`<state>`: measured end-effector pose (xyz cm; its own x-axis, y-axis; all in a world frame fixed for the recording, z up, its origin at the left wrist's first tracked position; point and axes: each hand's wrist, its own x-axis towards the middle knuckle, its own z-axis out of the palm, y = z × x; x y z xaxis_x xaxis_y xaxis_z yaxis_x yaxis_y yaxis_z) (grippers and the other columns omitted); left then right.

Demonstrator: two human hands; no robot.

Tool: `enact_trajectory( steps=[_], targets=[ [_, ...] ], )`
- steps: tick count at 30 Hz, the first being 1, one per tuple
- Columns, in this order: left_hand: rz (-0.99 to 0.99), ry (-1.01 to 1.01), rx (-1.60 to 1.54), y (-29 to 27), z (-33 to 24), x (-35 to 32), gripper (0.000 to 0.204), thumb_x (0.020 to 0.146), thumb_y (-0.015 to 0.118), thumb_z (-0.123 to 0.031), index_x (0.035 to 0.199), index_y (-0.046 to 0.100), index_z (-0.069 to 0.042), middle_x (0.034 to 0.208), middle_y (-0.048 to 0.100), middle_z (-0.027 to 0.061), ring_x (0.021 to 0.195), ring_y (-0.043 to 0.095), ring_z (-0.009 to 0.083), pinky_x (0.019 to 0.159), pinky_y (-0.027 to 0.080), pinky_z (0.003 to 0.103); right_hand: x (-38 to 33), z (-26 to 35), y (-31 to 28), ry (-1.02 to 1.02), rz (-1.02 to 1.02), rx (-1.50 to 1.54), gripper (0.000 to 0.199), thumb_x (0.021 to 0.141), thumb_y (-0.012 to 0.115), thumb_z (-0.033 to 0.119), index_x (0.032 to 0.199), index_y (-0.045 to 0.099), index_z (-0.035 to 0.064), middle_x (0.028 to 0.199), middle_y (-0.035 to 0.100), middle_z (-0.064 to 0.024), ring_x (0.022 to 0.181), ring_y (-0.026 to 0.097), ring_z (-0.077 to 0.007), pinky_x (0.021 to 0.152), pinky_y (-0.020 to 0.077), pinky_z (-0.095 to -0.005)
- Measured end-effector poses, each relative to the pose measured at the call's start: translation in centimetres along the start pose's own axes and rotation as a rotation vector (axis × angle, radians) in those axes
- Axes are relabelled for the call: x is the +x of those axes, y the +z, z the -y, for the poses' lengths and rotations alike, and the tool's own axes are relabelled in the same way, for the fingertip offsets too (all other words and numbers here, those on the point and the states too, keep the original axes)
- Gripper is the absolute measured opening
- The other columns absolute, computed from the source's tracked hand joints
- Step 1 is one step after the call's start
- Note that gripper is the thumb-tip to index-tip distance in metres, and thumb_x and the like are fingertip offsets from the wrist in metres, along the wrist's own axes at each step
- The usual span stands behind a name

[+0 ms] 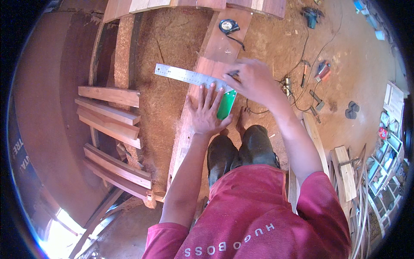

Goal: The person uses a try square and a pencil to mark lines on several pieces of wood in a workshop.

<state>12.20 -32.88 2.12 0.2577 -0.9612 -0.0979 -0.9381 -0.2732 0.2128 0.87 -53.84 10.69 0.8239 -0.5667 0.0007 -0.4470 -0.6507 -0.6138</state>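
My left hand (209, 113) lies flat and palm down with the fingers spread, resting on the try square (182, 74) without clasping it; the fingertips touch the steel blade. The green handle (227, 105) sits just to the right of those fingers, beside my thumb. The blade runs out to the left past my fingertips, across the reddish wooden board (210, 67) and beyond its edge.

My right hand (255, 82) is just beyond and to the right of my left one, near the blade's right end. Its fingers are bent inward and somewhat blurred, with something small and dark at the tips; I cannot tell whether I am gripping it.

Farther ahead of both hands, a tape measure (227, 26) lies on the wood. Off to the right of my right hand, a hammer (304, 72) lies on the floor (345, 56) among cables, with a pair of dark sandals (352, 109) farther right. Well to the left of my left hand, several cut wood pieces (108, 96) rest in a row across a timber frame.
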Motion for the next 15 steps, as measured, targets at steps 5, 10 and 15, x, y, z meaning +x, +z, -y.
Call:
enact_trajectory(
  steps=[5, 10, 15],
  targets=[
    [-0.012, 0.013, 0.017, 0.2, -0.2, 0.1, 0.095, 0.081, 0.062, -0.073, 0.161, 0.038, -0.028, 0.170, 0.028, 0.0061, 0.159, 0.018, 0.0356, 0.118, 0.003, 0.075, 5.2, 1.3, 4.2, -0.083, -0.011, 0.210, 0.023, 0.094, 0.069, 0.031, 0.099, 0.078, 0.0105, 0.089, 0.074, -0.0135, 0.085, 0.071, -0.0360, 0.078, 0.0560, -0.0485],
    [-0.025, 0.015, -0.004, 0.4, -0.2, 0.1, 0.095, 0.081, 0.063, -0.071, 0.161, 0.037, -0.028, 0.171, 0.027, 0.0058, 0.159, 0.017, 0.0354, 0.119, 0.003, 0.074, 3.4, 0.0, 4.5, -0.115, -0.002, 0.210, 0.024, 0.094, 0.070, 0.031, 0.100, 0.078, 0.0091, 0.091, 0.074, -0.0129, 0.088, 0.070, -0.0344, 0.080, 0.0553, -0.0453],
    [-0.026, 0.009, -0.007, -0.2, 0.0, -0.1, 0.095, 0.079, 0.065, -0.067, 0.161, 0.038, -0.027, 0.170, 0.028, 0.0056, 0.159, 0.018, 0.0350, 0.119, 0.002, 0.074, -4.4, -2.6, -0.5, 0.027, 0.001, 0.168, 0.021, 0.093, 0.071, 0.029, 0.100, 0.079, 0.0109, 0.094, 0.074, -0.0122, 0.091, 0.070, -0.0345, 0.084, 0.0556, -0.0447]
  ],
)
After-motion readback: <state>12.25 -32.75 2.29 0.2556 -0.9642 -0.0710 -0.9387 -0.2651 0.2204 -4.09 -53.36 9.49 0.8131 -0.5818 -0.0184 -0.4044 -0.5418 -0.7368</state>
